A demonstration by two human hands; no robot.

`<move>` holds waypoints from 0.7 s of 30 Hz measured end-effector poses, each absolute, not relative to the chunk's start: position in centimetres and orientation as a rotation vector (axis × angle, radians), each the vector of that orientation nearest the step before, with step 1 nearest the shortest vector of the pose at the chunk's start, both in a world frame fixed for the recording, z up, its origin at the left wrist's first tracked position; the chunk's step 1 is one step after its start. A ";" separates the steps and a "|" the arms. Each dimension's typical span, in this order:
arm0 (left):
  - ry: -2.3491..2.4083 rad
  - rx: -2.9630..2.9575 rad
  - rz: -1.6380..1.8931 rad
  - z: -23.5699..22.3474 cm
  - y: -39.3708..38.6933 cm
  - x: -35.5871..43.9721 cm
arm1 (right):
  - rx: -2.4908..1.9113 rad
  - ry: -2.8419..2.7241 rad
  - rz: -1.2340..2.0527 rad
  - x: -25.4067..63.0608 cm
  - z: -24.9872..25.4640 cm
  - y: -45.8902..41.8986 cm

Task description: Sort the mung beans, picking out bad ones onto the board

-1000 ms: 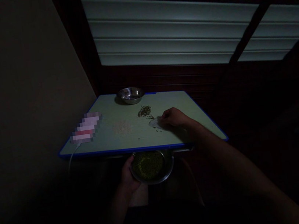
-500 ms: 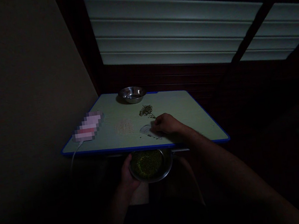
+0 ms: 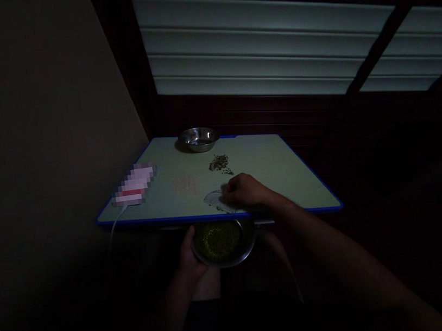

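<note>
The scene is very dark. My left hand (image 3: 188,257) grips the rim of a steel bowl of green beans (image 3: 222,242), held just below the near edge of a pale green table with a blue rim (image 3: 278,163). My right hand (image 3: 245,192) lies on the table near that edge, fingers curled over a small whitish flat piece (image 3: 212,197) with a few dark grains beside it. A small heap of dark green beans (image 3: 218,163) lies farther back. A faint pale heap of grains (image 3: 185,185) sits to the left of my right hand.
An empty steel bowl (image 3: 198,138) stands at the table's far edge. A pinkish blurred device (image 3: 134,184) with a white cable (image 3: 115,229) lies at the left. A wall rises on the left, a louvred window behind. Everything below the table is dark.
My right hand has slid the whitish piece and grains left and toward the table's near edge, above the held bowl. The left hand and bowl have stayed in place.
</note>
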State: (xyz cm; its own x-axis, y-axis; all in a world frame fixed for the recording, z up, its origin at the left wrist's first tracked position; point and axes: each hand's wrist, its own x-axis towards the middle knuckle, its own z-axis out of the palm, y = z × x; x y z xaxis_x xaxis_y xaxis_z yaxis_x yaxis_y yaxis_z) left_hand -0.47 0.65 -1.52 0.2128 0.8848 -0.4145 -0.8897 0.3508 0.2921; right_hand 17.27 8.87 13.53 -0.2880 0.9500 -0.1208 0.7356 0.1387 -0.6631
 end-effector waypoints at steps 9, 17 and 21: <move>0.623 -0.029 1.241 -1.1 0.6 -0.4 | -1.634 -2.088 0.957 17.2 13.8 7.8; 0.599 -0.026 1.234 -0.4 0.4 -0.3 | -1.481 -2.045 1.181 17.7 13.5 7.7; 0.593 -0.017 1.222 -0.4 0.4 -0.3 | -1.430 -2.091 1.193 17.8 13.7 7.6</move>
